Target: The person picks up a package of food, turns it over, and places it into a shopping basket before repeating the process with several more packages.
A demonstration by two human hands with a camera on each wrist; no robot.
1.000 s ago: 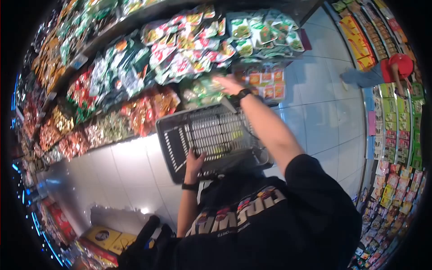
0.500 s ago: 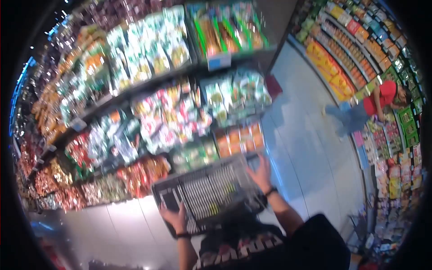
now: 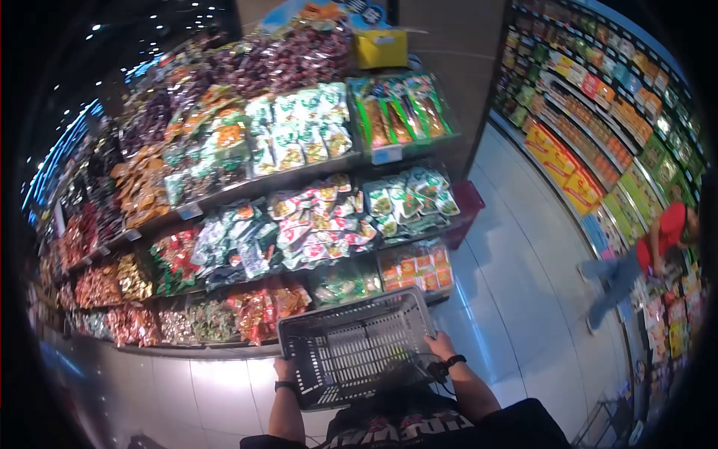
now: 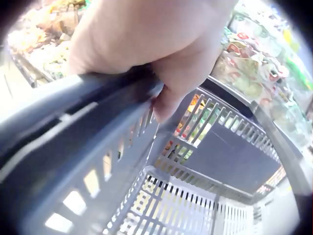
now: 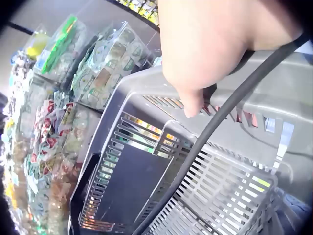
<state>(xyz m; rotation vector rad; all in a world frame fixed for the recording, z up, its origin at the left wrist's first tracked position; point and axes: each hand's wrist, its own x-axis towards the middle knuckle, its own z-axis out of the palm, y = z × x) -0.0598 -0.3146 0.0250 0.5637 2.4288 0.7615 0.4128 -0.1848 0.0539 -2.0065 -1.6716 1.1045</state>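
A grey plastic shopping basket (image 3: pixel 351 308) with slotted walls is held in front of the body, its open top tilted toward the head camera. My left hand (image 3: pixel 284 368) grips the rim on the left side; in the left wrist view its thumb (image 4: pixel 166 104) hooks over to the inside. On the opposite side my right hand (image 3: pixel 440 346) holds the rim, with the thumb (image 5: pixel 192 102) bent over the inner edge in the right wrist view. The outer fingers of both hands are hidden behind the rim. A black cord (image 5: pixel 220 115) crosses before the basket.
Tiered shelves with bagged snacks (image 3: pixel 321 224) stand just beyond the basket. Orange packs (image 3: pixel 416 268) sit low, close to its far right corner. Tiled floor (image 3: pixel 508 262) runs along the right. A person in a red top (image 3: pixel 664 230) stands by the right-hand shelves (image 3: pixel 591 112).
My right hand drew back from the low green packs, hovered over the basket's right side with fingers spread, then took the rim. My left hand moved onto the left rim. The view tilted up.
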